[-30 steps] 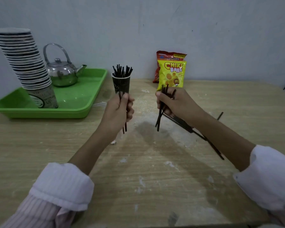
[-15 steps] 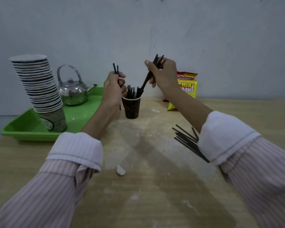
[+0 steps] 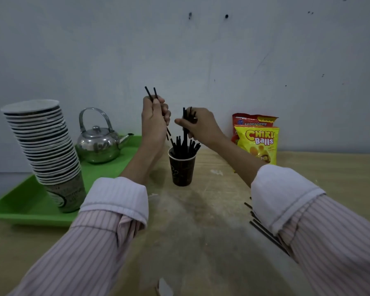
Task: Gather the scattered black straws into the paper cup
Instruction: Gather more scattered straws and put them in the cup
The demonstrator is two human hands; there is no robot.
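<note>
While both forearms in rolled, pink-striped sleeves reach forward over a wooden table (image 3: 201, 242), the two hands meet just above a dark paper cup (image 3: 181, 168). The cup stands upright on the table toward its far edge, close to the wall, and already holds a bunch of black straws (image 3: 185, 147) whose tops fan out above its rim.

The left hand (image 3: 153, 122) is closed in a fist around two black straws (image 3: 151, 94). Their upper ends stick up above the knuckles, and their lower ends slant down to the cup's rim. The right hand (image 3: 199, 127) is curled tight, thumb and fingers pinching a small bundle of straws (image 3: 187, 116) held nearly upright, lower ends down among the straws in the cup.

More loose straws (image 3: 263, 228) lie flat on the table nearer its right side, partly hidden under the right sleeve.

At the table's left edge sits a green tray (image 3: 30, 201). A tall, leaning stack of paper cups (image 3: 45, 146) stands at the tray's near side, and a shiny metal kettle (image 3: 98, 142) sits toward its far corner, spout pointing to the dark cup. Against the wall at the far edge, to the right of the cup, stand two snack bags: a yellow bag (image 3: 257, 144) in front of a red bag (image 3: 253, 120).
</note>
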